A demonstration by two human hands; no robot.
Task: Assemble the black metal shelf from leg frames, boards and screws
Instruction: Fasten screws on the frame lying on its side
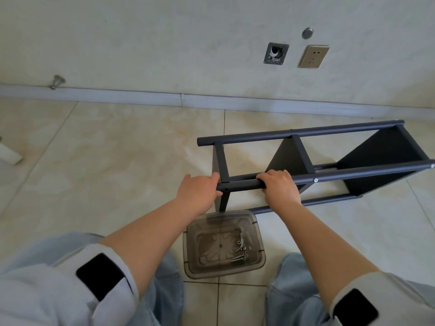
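Note:
The black metal shelf (306, 147) lies on its side on the tiled floor, its tubes running left to right and three black boards (289, 158) set between them. My right hand (280, 187) is wrapped around the near upper tube (242, 184). At the left end of that same tube my left hand (200, 192) cups the tube's tip, fingers curled over it. A screw head (316, 180) shows on the tube right of my right hand. Several loose screws (241, 251) lie in a smoky clear plastic tray (193, 236) on the floor under my arms.
A wall with a grey skirting board (141, 97) runs behind the shelf, carrying a socket (314, 56) and an open wall box (275, 54). My knees in light trousers sit at the bottom left and right. A white object (9, 154) lies at the far left.

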